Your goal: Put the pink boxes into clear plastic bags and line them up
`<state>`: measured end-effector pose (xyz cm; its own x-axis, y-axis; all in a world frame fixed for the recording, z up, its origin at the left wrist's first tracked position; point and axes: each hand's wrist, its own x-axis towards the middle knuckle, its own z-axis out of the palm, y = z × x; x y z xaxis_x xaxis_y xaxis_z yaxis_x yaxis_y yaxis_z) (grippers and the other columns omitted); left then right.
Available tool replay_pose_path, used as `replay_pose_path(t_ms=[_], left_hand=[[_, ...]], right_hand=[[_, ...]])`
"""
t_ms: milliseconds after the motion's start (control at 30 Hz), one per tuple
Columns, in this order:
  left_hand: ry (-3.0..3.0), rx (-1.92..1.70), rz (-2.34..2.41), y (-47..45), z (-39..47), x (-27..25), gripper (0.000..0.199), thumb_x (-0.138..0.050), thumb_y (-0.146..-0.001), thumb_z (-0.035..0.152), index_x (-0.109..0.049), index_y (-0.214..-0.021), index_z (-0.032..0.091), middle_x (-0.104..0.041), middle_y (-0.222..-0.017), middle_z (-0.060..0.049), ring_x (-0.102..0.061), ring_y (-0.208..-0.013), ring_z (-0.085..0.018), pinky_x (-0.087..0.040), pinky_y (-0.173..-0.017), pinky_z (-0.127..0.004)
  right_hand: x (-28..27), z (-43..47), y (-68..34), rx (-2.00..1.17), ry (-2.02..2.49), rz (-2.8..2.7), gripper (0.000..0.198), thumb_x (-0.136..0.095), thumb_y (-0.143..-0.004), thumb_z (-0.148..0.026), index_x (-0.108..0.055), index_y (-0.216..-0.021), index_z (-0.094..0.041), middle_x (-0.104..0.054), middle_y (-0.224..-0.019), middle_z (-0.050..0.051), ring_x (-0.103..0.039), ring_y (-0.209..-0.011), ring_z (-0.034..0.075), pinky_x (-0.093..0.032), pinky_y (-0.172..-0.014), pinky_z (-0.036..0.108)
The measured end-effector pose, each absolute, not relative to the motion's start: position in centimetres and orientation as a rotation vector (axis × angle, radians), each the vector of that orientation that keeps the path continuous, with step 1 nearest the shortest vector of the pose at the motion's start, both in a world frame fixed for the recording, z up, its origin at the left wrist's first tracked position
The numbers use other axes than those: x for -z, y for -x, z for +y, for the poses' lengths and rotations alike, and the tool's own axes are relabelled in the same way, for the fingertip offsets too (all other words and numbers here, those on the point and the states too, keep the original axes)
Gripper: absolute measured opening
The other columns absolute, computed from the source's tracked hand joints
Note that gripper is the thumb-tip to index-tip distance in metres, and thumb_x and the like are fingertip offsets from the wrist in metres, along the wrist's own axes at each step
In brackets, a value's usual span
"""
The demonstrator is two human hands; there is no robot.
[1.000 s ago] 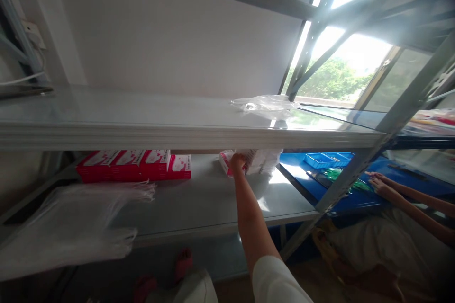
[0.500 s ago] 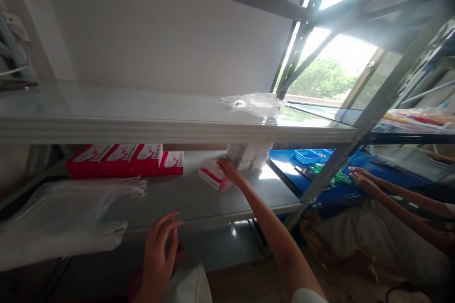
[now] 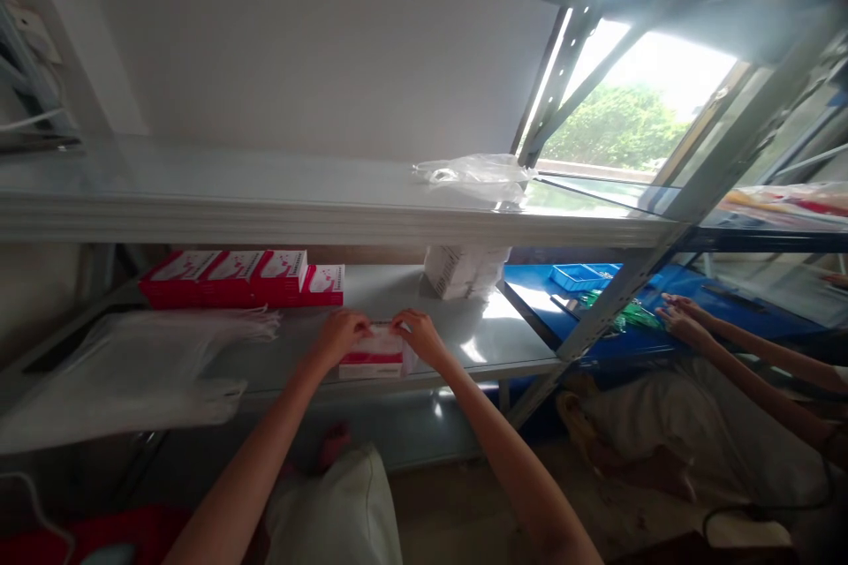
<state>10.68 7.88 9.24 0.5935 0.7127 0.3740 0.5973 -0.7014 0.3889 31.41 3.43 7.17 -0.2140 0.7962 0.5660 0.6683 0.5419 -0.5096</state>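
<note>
A small red-and-white box (image 3: 371, 364) lies on the lower shelf in front of me, with a clear plastic bag (image 3: 410, 360) around it that sticks out past its right end. At the box's far left corner my left hand (image 3: 343, 335) is closed, fingers pinched on the bag. My right hand (image 3: 419, 337) pinches the bag at the far right corner. The fingertips partly hide the film, so its exact edge is hard to make out.
Several red-and-white boxes (image 3: 252, 278) stand in a row at the back left. Clear plastic bags (image 3: 152, 371) lie left on the lower shelf (image 3: 490, 344). White packs (image 3: 464, 271) stand behind the right hand. The upper shelf's edge (image 3: 331, 229) overhangs. A co-worker's hands (image 3: 685, 318) are at right.
My left hand has moved from the near side up to the box and closed there. The bagged box has come nearer and turned square to me, away from the white packs, with my right hand.
</note>
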Motion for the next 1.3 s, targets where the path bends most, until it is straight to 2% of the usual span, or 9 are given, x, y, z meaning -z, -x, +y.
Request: replay_pose_path(t_ms=[233,400,467,533,667,867,967,1133,1300], left_hand=[[-1.645,-1.556,1.400,-5.7,8.4,-5.0,0.028,-0.058,-0.077,0.045,-0.061,-0.076,0.017,-0.065,-0.071,-0.003,-0.062,-0.067,-0.017,-0.046,-0.066,-0.027],[-1.561,-2.083,1.591,-5.8,5.5,-5.6,0.042,-0.055,-0.083,0.034,-0.045,-0.120,0.015,-0.051,-0.123,-0.016,-0.054,-0.110,-0.022,-0.046,-0.088,-0.036],[-2.137,-1.914,1.463,-6.9,4.2,-7.0,0.040,-0.054,-0.085,0.027,-0.044,-0.121,0.016,-0.048,-0.128,-0.016,-0.046,-0.120,-0.024,-0.039,-0.098,-0.040],[-2.722,-1.359,1.178,-7.9,3.5,-8.3,0.031,-0.051,-0.087,0.021,-0.049,-0.117,0.017,-0.055,-0.121,-0.013,-0.050,-0.117,-0.024,-0.038,-0.098,-0.041],[-3.018,-0.532,1.139,-8.4,3.6,-9.3,0.023,-0.049,-0.087,0.016,-0.057,-0.109,0.014,-0.062,-0.108,-0.013,-0.057,-0.103,-0.026,-0.043,-0.089,-0.040],[-3.027,-0.393,1.247,-6.5,0.9,-9.1,0.027,-0.037,-0.094,0.022,-0.063,-0.094,0.016,-0.064,-0.099,-0.011,-0.061,-0.091,-0.023,-0.046,-0.084,-0.037],[-2.943,-0.277,1.399,-5.5,-0.6,-7.8,0.031,-0.035,-0.091,0.011,-0.063,-0.103,0.015,-0.066,-0.099,-0.012,-0.064,-0.088,-0.024,-0.048,-0.081,-0.037],[-2.645,-0.157,1.767,-5.0,-0.6,-5.1,0.040,-0.035,-0.089,0.008,-0.050,-0.126,0.009,-0.066,-0.098,-0.017,-0.067,-0.084,-0.026,-0.051,-0.073,-0.036],[-2.376,-0.324,1.847,-6.2,0.7,-4.1,0.038,-0.033,-0.092,0.015,-0.048,-0.126,0.011,-0.068,-0.095,-0.015,-0.067,-0.087,-0.024,-0.050,-0.076,-0.034]], right_hand=[[-4.3,1.1,-33.6,-0.278,1.351,-1.202,0.013,-0.052,-0.078,-0.028,-0.060,-0.080,-0.018,-0.064,-0.079,0.005,-0.059,-0.076,0.019,-0.046,-0.075,0.031],[-5.2,-1.3,-33.2,-0.065,1.471,-0.921,0.037,-0.036,-0.085,-0.027,-0.047,-0.118,-0.015,-0.052,-0.118,0.015,-0.052,-0.101,0.023,-0.043,-0.086,0.040],[-7.1,-1.8,-31.4,0.077,1.408,-1.238,0.035,-0.035,-0.089,-0.025,-0.049,-0.120,-0.017,-0.051,-0.119,0.015,-0.047,-0.110,0.025,-0.038,-0.093,0.042],[-9.0,-1.6,-29.3,0.131,1.283,-1.758,0.032,-0.037,-0.091,-0.023,-0.053,-0.118,-0.019,-0.054,-0.117,0.013,-0.047,-0.112,0.025,-0.036,-0.096,0.042],[-10.9,0.0,-26.4,0.182,1.183,-2.433,0.033,-0.049,-0.090,-0.026,-0.053,-0.122,-0.017,-0.059,-0.116,0.013,-0.051,-0.109,0.025,-0.036,-0.095,0.040],[-10.0,-0.7,-27.5,0.159,1.359,-2.627,0.031,-0.045,-0.093,-0.038,-0.067,-0.098,-0.016,-0.069,-0.090,0.012,-0.062,-0.086,0.024,-0.039,-0.085,0.037],[-9.3,-2.6,-28.6,0.019,1.466,-2.558,0.042,-0.037,-0.094,-0.047,-0.069,-0.095,-0.018,-0.070,-0.087,0.011,-0.063,-0.083,0.024,-0.041,-0.079,0.033],[-7.3,-4.2,-29.9,-0.005,1.913,-2.381,0.043,-0.031,-0.096,-0.031,-0.070,-0.084,-0.016,-0.070,-0.081,0.015,-0.064,-0.076,0.024,-0.041,-0.073,0.032],[-5.5,-3.8,-31.0,-0.050,2.149,-2.049,0.034,-0.035,-0.094,-0.025,-0.065,-0.109,-0.021,-0.071,-0.084,0.009,-0.065,-0.077,0.021,-0.041,-0.068,0.027]])
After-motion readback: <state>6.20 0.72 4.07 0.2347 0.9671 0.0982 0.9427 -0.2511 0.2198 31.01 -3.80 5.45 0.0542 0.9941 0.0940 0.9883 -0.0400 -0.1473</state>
